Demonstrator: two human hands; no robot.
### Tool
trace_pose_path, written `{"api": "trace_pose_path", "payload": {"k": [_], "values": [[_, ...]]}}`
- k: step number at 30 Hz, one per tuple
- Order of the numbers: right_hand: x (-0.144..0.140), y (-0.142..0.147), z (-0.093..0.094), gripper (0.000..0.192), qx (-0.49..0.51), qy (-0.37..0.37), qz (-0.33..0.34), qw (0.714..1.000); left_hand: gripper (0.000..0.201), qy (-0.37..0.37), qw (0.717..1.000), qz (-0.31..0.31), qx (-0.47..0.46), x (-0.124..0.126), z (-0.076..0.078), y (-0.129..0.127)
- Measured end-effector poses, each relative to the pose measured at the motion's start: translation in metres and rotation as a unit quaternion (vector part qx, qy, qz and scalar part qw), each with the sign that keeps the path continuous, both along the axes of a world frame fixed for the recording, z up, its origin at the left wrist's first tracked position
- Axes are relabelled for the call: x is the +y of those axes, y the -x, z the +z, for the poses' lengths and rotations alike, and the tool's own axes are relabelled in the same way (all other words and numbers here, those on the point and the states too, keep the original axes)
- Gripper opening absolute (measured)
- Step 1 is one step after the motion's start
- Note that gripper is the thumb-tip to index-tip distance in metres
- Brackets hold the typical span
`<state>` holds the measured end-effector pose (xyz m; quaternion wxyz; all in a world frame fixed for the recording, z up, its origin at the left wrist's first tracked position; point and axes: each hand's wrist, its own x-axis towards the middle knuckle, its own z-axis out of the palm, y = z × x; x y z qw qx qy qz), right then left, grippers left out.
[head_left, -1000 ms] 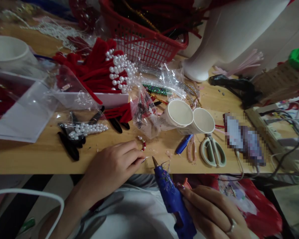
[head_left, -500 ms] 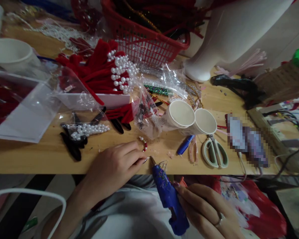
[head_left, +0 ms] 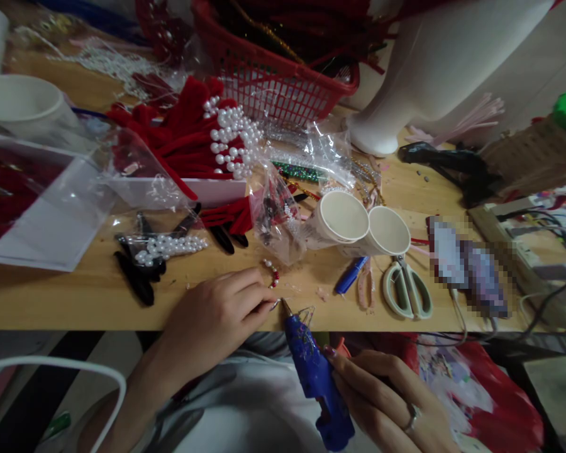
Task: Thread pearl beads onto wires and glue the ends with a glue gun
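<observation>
My left hand (head_left: 231, 308) rests at the table's front edge, its thumb and fingers pinched together. From behind these fingertips curves a short beaded strand (head_left: 276, 277) of red and white beads; the pinched end is mostly hidden. My right hand (head_left: 387, 393) is wrapped round a blue hot glue gun (head_left: 314, 371), held below the table edge and pointing up and left. Thin strings of glue cling to its front. The metal nozzle (head_left: 287, 308) is right beside my left fingertips; whether it touches the strand I cannot tell.
Two paper cups (head_left: 343, 217), scissors (head_left: 407, 288) and a blue pen (head_left: 351, 275) lie beyond the glue gun. Bagged pearl beads (head_left: 170, 247) and black clips (head_left: 134, 280) are at left. Behind stand red velvet stems (head_left: 179, 132) and a red basket (head_left: 273, 75). Cables (head_left: 561, 251) run at right.
My right hand has shifted the glue gun slightly left, bringing its nozzle closer to my left fingertips. My left hand has stayed almost still.
</observation>
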<state>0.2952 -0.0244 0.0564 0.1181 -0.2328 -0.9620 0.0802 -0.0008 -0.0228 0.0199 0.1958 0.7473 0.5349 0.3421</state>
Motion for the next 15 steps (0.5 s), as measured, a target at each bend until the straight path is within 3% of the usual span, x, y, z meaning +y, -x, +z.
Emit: {"api": "trace_pose_path", "payload": {"k": [10, 15], "values": [[0.0000, -0.0056, -0.0044, 0.023, 0.003, 0.035, -0.012, 0.999, 0.013, -0.005, 1.000, 0.009, 0.001, -0.0004, -0.0007, 0.0001], [0.0046, 0.0007, -0.0066, 0.024, 0.015, 0.005, 0.004, 1.000, 0.013, -0.012, 1.000, 0.015, -0.001, 0.0005, -0.0021, -0.0009]]}}
